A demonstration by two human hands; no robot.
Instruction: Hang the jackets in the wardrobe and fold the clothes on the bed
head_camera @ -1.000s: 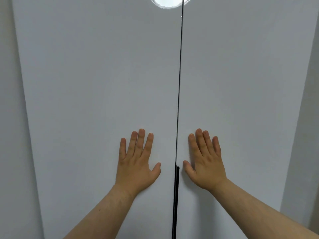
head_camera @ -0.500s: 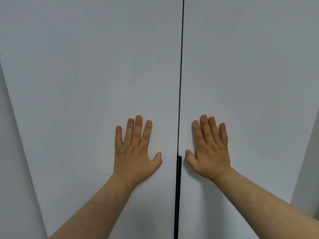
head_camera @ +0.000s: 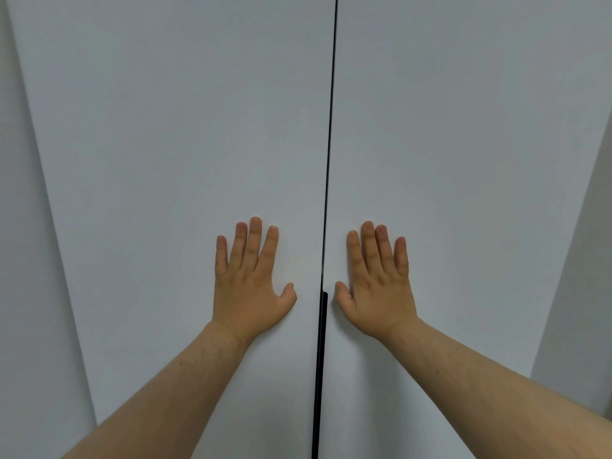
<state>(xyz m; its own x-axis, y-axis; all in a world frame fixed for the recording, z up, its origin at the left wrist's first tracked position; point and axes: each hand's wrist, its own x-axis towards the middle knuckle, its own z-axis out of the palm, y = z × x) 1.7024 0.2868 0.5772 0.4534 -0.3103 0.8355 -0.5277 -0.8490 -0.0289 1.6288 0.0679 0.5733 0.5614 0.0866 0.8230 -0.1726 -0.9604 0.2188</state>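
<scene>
In the middle of the frame stands the wardrobe (head_camera: 185, 127), filling nearly all of it. Its two pale doors meet at a thin dark seam (head_camera: 331, 127) that runs from top to bottom just right of centre. From where I stand the doors look shut, or all but. The jackets, the clothes and the bed are nowhere in this view.

Low on the seam a black strip (head_camera: 320, 376) begins and runs down out of the bottom edge; I take it for an edge pull, though I cannot be sure.

The left hand (head_camera: 250, 283) lies flat on the door left of the seam and the right hand (head_camera: 377, 286) flat on the door to the right. They sit at about the same height, thumbs turned in toward the gap. Neither grip holds anything: the fingers are straight and pressed to the panel.

Whether this is a push to seat the doors or to spring a latch, I cannot tell. Either way I would say to press evenly with both palms, close to the seam, so neither door racks. If opening is meant, the fingers should then hook the strip.

Grey wall (head_camera: 20, 293) shows at the far left and lower right edges.
</scene>
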